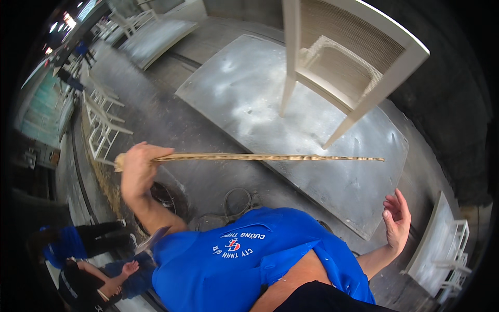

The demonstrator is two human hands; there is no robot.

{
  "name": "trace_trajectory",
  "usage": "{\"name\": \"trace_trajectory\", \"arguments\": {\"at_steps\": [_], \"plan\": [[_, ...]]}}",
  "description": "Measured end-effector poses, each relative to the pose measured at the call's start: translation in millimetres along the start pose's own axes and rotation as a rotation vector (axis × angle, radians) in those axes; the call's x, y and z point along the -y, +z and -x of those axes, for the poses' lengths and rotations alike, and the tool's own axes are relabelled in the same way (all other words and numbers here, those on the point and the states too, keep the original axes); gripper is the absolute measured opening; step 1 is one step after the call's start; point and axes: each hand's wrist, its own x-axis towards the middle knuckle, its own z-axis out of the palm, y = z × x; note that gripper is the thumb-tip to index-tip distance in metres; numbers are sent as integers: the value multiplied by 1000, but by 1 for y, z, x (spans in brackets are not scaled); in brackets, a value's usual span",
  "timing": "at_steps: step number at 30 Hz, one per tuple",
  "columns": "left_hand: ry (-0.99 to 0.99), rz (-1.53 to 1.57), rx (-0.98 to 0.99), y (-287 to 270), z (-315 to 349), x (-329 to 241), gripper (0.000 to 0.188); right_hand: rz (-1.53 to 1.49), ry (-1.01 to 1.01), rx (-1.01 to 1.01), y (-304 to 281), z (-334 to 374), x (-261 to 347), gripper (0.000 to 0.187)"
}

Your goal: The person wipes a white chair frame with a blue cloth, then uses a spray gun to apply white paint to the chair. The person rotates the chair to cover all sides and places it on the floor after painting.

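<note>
My left hand point(138, 165) is closed round the thick end of a long, thin tan stick point(265, 156), which looks like wood. It lies level across the view, tapering toward the right, and its far tip hangs over the grey platform. To the right, my right hand point(398, 221) is raised beside the platform edge, fingers apart and nothing in it. Beyond the stick, a cream-white chair point(358, 99) with a tall framed back stands on the platform point(228, 93). Neither hand touches the chair.
White chairs point(106, 127) line the left side. More pale platforms stand at the far left point(161, 39) and lower right point(431, 249). A coiled hose point(238, 200) lies on the floor near my body. People point(104, 283) in dark and blue clothes are at lower left.
</note>
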Motion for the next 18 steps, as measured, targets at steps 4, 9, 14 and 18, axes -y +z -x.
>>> {"name": "trace_trajectory", "arguments": {"at_steps": [4,9,14,18], "plan": [[-149,-65,-131,-64,59,47,21,32,-68,109,49,-40,21,85],[-343,-261,-219,-136,119,80,21,-2,-109,239,117,-68,33,86],[-320,-527,-409,-166,165,90,28,-74,-129,363,175,-92,42,87],[-418,-467,-506,-160,180,109,36,-73,-174,447,202,-109,50,85]]}}
